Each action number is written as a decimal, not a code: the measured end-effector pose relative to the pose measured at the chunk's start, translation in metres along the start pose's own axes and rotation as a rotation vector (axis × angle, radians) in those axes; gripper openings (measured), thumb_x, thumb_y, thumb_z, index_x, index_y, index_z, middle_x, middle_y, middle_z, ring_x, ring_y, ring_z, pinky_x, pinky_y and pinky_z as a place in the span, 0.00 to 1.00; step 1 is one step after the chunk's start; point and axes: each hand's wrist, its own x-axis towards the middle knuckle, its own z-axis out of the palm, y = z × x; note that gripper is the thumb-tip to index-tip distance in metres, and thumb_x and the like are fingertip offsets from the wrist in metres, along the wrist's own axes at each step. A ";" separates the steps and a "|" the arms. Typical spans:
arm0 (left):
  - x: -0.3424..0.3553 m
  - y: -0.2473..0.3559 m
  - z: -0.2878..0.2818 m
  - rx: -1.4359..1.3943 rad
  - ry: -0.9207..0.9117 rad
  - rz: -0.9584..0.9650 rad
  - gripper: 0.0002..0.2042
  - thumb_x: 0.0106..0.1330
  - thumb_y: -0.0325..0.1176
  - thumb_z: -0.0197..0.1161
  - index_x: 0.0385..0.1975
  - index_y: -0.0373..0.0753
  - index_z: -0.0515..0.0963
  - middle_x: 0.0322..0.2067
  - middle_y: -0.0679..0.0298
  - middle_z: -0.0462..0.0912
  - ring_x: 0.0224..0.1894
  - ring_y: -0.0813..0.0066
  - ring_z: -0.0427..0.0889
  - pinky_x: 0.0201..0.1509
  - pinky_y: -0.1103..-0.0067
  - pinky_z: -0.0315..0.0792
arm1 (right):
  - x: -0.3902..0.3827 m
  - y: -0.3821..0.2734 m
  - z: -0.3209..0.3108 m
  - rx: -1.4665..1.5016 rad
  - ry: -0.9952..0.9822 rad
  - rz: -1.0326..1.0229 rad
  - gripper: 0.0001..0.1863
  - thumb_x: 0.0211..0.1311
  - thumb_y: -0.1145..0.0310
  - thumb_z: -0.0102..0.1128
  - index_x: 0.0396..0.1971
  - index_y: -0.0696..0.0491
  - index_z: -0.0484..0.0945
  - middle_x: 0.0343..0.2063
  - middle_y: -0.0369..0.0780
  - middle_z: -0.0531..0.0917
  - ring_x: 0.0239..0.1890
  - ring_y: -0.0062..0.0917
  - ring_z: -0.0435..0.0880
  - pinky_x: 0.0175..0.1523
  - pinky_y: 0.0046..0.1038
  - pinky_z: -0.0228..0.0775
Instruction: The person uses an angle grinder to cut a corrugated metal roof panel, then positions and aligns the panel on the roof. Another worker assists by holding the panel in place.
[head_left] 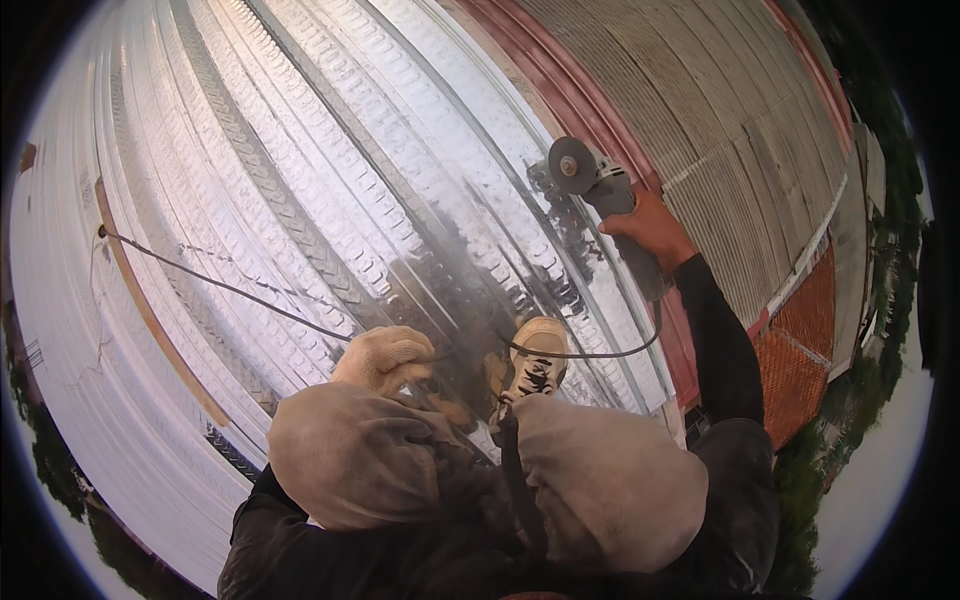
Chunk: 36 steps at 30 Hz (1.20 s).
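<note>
My bare right hand (655, 232) is closed around the body of an angle grinder (612, 190). Its round grey disc (571, 165) faces up, held above the edge of the shiny metal roofing sheets (330, 170) beside a red strip. From the grinder's rear, a black power cord (610, 354) loops down and back across my shoe. My left hand, in a pale work glove (385, 355), has curled fingers beside my knee. The cord's far stretch reaches this glove; whether the fingers grip it is hidden.
My pale shoe (538, 355) stands on the metal between my bent knees. A red metal strip (590, 85) borders older brown corrugated roofing (710, 90) on the right. A long thin brown strip (150, 300) lies at left. Rusty orange sheeting (797, 345) and trees lie beyond the right edge.
</note>
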 end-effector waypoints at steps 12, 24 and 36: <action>-0.024 -0.036 -0.023 0.529 0.254 0.015 0.21 0.64 0.45 0.82 0.50 0.39 0.88 0.57 0.56 0.89 0.67 0.48 0.82 0.73 0.56 0.73 | 0.061 -0.003 0.009 -0.519 -0.039 -0.048 0.40 0.43 0.56 0.82 0.56 0.65 0.86 0.51 0.57 0.91 0.53 0.47 0.92 0.60 0.40 0.82; -0.018 -0.092 -0.012 0.593 0.736 0.050 0.12 0.59 0.28 0.76 0.44 0.38 0.90 0.54 0.57 0.92 0.64 0.50 0.86 0.72 0.58 0.74 | 0.069 0.000 0.017 -0.534 -0.007 -0.119 0.39 0.40 0.56 0.81 0.54 0.65 0.87 0.47 0.59 0.92 0.51 0.49 0.94 0.60 0.40 0.84; -0.018 -0.088 -0.014 0.597 0.717 0.039 0.11 0.59 0.27 0.73 0.42 0.36 0.90 0.52 0.52 0.92 0.63 0.47 0.87 0.72 0.57 0.74 | 0.071 -0.004 0.024 -0.627 0.039 -0.120 0.39 0.42 0.57 0.81 0.53 0.67 0.86 0.49 0.61 0.91 0.52 0.52 0.93 0.60 0.43 0.84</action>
